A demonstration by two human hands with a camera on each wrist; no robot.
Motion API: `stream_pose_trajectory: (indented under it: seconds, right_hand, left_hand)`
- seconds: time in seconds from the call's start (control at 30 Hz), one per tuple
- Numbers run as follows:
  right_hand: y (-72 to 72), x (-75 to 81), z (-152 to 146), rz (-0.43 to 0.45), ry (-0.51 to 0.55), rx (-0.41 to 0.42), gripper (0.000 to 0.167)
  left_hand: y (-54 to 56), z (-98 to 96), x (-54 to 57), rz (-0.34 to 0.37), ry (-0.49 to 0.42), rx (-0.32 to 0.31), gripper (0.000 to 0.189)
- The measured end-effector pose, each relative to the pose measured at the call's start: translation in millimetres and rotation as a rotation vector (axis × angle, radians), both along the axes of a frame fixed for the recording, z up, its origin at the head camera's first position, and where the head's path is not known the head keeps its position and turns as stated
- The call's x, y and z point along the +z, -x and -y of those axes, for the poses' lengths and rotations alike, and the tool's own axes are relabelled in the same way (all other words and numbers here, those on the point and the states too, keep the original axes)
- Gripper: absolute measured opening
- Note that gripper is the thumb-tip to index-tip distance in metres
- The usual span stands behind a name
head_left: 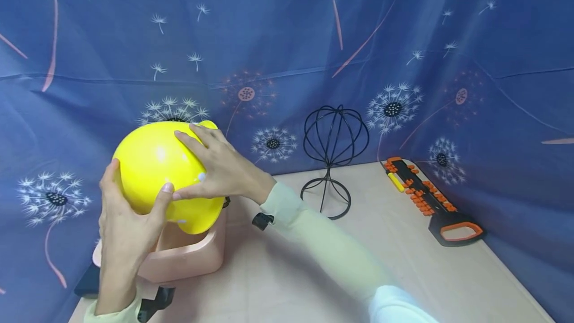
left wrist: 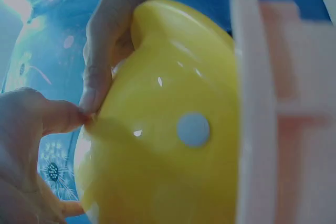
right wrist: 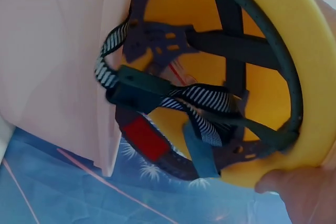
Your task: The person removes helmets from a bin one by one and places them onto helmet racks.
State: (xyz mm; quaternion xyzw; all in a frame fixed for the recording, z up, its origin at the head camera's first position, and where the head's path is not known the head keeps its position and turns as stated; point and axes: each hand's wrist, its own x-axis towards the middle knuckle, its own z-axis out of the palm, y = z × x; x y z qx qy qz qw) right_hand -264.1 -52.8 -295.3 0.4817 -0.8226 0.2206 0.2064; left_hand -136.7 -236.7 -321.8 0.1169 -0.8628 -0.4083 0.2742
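In the head view, a yellow hard hat (head_left: pixel 152 163) is held tilted over a pink bin (head_left: pixel 193 263) near the desk's (head_left: pixel 278 263) left edge. The left hand (head_left: pixel 127 226) spans its near left side and the right hand (head_left: pixel 228 171) its right; each grip is clamped on the shell. The likeliest fault, I judge, is a slip: the dome is glossy and curves away from the fingertips, so uneven pressure could twist it loose. The black wire stand (head_left: pixel 329 167), by the desk's back edge, is well apart; knocking it would take a wide swing of the right hand.

In the left wrist view, the shell, with its white plug (left wrist: pixel 193 129), lies close along the bin's rim. This view is hazy, and I cannot tell whether they touch; if so, a sideways push could drag the bin.

In the right wrist view, a striped chin strap (right wrist: pixel 210 98) and its buckle (right wrist: pixel 139 88) hang beside the bin's wall. That loop could snag on the rim.
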Motion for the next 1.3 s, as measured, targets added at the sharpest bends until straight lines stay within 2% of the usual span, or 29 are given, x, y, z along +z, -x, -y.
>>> stream_pose_trajectory:
  seconds: [0.07,0.23,0.3,0.37,0.5,0.63,0.8,0.9,0.97,1.07,1.3]
  right_hand:
    - [-3.7,-2.1,-3,-0.070,0.055,0.006,0.119]
    - [-11.4,-9.3,-8,-0.189,0.185,-0.006,0.120]
    - [-13.8,-12.0,-11,-0.213,0.229,-0.011,0.121]
    - [-15.9,-14.3,-14,-0.234,0.259,-0.013,0.120]
    - [-20.7,-17.3,-19,-0.270,0.282,-0.023,0.119]
    - [-25.1,-17.5,-26,-0.301,0.296,-0.037,0.119]
    - [-28.6,-17.0,-34,-0.327,0.362,-0.022,0.121]
    - [-30.2,-16.6,-40,-0.351,0.431,-0.007,0.123]
    - [-31.2,-16.2,-45,-0.363,0.468,-0.007,0.123]
    - [-32.5,-16.2,-53,-0.365,0.497,-0.017,0.124]
    - [-33.5,-17.1,-71,-0.340,0.555,0.000,0.126]
  left_hand:
    - [-2.4,-3.2,2.7,-0.047,-0.083,-0.041,0.101]
    - [-7.0,-11.5,5.3,-0.233,-0.379,-0.226,0.100]
    - [-7.7,-16.1,5.0,-0.289,-0.407,-0.262,0.099]
    - [-8.0,-21.3,4.1,-0.324,-0.382,-0.269,0.099]
    - [-7.5,-30.7,2.2,-0.352,-0.336,-0.254,0.101]
    - [-5.6,-36.9,-0.4,-0.394,-0.433,-0.269,0.103]
    - [-2.3,-41.2,-0.7,-0.520,-0.604,-0.320,0.106]
    - [-1.3,-42.6,1.0,-0.579,-0.643,-0.339,0.100]
    - [-1.6,-43.4,2.6,-0.585,-0.627,-0.345,0.095]
    - [-1.8,-45.7,5.3,-0.578,-0.551,-0.372,0.088]
    - [-4.0,-57.4,7.5,-0.609,-0.182,-0.377,0.093]
